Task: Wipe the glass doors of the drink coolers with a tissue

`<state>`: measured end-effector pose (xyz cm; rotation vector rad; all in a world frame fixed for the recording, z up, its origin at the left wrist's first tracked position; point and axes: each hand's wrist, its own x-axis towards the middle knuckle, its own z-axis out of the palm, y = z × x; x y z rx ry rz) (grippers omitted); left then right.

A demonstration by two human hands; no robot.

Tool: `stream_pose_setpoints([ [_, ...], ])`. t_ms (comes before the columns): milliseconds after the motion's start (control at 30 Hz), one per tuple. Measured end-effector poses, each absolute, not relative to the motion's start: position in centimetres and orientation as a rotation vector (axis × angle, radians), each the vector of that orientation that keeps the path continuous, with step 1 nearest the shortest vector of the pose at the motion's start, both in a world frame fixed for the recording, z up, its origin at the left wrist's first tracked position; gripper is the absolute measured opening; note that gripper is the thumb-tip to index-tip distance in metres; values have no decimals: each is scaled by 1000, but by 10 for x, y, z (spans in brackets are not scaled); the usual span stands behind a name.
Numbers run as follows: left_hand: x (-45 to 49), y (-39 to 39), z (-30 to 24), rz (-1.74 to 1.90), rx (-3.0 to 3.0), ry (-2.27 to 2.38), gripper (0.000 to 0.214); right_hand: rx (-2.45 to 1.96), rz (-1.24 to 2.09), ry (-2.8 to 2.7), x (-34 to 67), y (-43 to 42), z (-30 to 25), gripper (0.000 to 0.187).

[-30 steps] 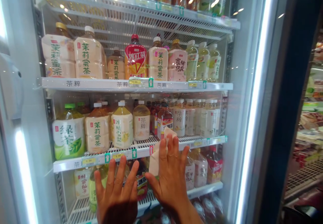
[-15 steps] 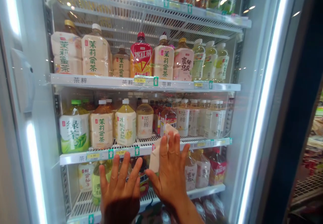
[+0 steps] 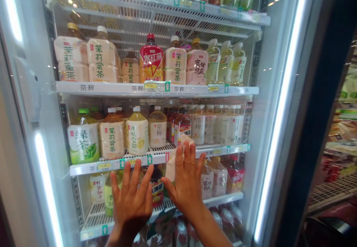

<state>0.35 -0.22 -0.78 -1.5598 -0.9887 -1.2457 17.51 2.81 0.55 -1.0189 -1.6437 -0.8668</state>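
Observation:
Palm toward the glass door [image 3: 158,100] of a drinks fridge, my left hand [image 3: 132,198] lies with its fingers spread and nothing in them. To its right, my right hand [image 3: 188,182] holds a pale cloth [image 3: 170,167] flat against the glass under its stretched fingers. The cloth shows beyond the fingertips and along the thumb side; the rest is hidden beneath the hand. Behind the glass, near the hands, are a green tea bottle [image 3: 83,139], other bottled teas and a shelf edge [image 3: 200,150] with price tags.
More bottles, including a red-labelled one [image 3: 151,59], stand on an upper shelf [image 3: 117,88]. Bright light strips [image 3: 281,102] run down both sides of the fridge. A white fixture [image 3: 28,91] sits at the left. Stocked open shelving [image 3: 331,180] is visible at far right.
The view has shifted slightly, so the shelves sit a little differently in the picture. Both hands stay spread on the glass at nearly the same place, the cloth still under my right hand.

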Motion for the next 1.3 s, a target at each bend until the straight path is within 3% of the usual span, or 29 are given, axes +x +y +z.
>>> stream_pose_setpoints([
  [133, 0, -2, -6, -1234, -1589, -986, 64, -939, -981, -1692, 185, 23, -75, 84],
  [200, 0, -3, -5, -1229, -1599, -994, 64, -913, -1021, -1725, 192, 24, -84, 85],
  [433, 0, -19, 0, -1185, -1690, -1083, 72, -1023, -871, -1657, 205, 36, 43, 90],
  [667, -3, -25, 61, -1123, -1674, -944, 71, -967, -916, -1746, 193, 22, -22, 88],
  [867, -6, 0, 93, -1049, -1601, -894, 67, -1005, -869, -1617, 177, 33, 68, 83],
  [1100, -8, 5, 86, -1051, -1581, -883, 71, -944, -878, -1713, 171, 23, 8, 84],
  [1300, -6, 5, 87, -1054, -1584, -884, 71, -983, -905, -1641, 164, 32, 87, 81],
])
